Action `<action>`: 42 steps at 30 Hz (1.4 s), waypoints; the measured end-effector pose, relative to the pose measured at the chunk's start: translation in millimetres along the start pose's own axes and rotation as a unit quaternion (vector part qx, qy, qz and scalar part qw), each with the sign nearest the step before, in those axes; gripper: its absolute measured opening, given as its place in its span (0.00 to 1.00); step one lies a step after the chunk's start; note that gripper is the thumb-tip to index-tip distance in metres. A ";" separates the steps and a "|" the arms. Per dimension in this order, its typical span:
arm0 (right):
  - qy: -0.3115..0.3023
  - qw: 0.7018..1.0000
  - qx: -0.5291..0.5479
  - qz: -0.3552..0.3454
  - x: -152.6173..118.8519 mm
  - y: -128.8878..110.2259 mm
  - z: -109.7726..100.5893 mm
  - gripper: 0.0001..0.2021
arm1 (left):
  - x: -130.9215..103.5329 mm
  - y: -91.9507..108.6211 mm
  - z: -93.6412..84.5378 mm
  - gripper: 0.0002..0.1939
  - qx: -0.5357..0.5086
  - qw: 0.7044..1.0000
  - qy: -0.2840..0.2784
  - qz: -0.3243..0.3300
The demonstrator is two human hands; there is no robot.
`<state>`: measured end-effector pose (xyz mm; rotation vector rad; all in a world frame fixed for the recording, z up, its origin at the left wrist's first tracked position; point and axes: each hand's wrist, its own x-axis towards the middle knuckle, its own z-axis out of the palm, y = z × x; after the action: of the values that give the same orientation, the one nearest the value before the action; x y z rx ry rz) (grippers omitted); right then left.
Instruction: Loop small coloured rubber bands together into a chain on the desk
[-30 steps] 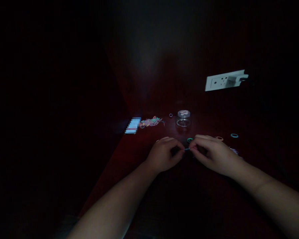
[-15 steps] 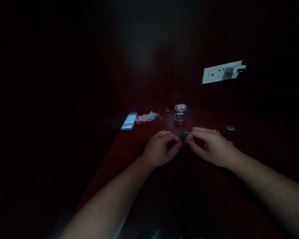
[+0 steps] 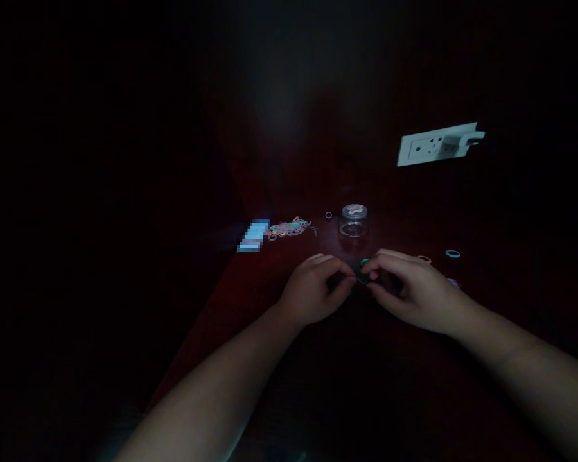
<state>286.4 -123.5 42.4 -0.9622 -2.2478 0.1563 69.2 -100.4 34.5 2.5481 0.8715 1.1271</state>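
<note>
Close over the dark red tabletop, my left hand [image 3: 315, 289] pinches a thin bluish hair tie [image 3: 360, 280] between thumb and forefinger. The hair tie is small and dim, and the fingertips hide part of it. Just to its right is my right hand [image 3: 409, 285], thumb and forefinger parted, their tips beside the tie's free end; whether they touch it is unclear. A green hair tie [image 3: 365, 262] lies behind the right fingertips. Around that hand are an orange hair tie [image 3: 424, 259], a light blue one [image 3: 453, 254] and a purple one [image 3: 455, 283], partly covered.
A clear lidded jar [image 3: 353, 221] stands beyond my hands. Left of it lie a small pale ring [image 3: 328, 215], a pile of pastel hair ties [image 3: 291, 228] and a bright pixelated rectangle [image 3: 253, 235]. A white socket panel [image 3: 438, 145] with a plug is on the back wall.
My right thumb and forefinger have moved apart from their pinch at the bluish hair tie. My left hand keeps its pinch. The whole view has shifted slightly.
</note>
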 end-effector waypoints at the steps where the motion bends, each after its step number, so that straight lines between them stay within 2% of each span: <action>1: 0.000 1.000 0.000 -0.001 0.1 0.2 0.2 0.05 | 0.1 -0.3 0.0 0.04 0.002 1.000 0.000 0.001; 5: -0.001 1.000 0.000 -0.010 0.7 1.1 0.8 0.03 | 0.7 -1.6 0.2 0.04 0.007 1.000 -0.006 0.003; 11: 0.000 1.000 0.005 -0.017 0.3 0.5 -0.4 0.07 | 0.8 -3.1 -0.3 0.04 0.015 1.000 -0.006 -0.002; 18: 0.001 1.000 -0.015 -0.022 0.6 3.7 2.9 0.01 | -0.2 -3.8 1.0 0.04 0.013 1.000 -0.010 0.003; 26: 0.002 1.000 -0.025 -0.018 -0.5 8.5 4.3 0.04 | -1.0 -1.4 0.2 0.06 0.022 0.999 -0.034 -0.009; 42: -0.011 1.000 -0.024 -0.010 -0.9 8.0 4.5 0.06 | 0.1 -3.2 -0.1 0.05 -0.004 1.000 -0.019 -0.003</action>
<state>288.8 -117.6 35.7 -0.9661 -2.2899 0.1041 67.8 -97.8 33.3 2.5500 0.8619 1.0741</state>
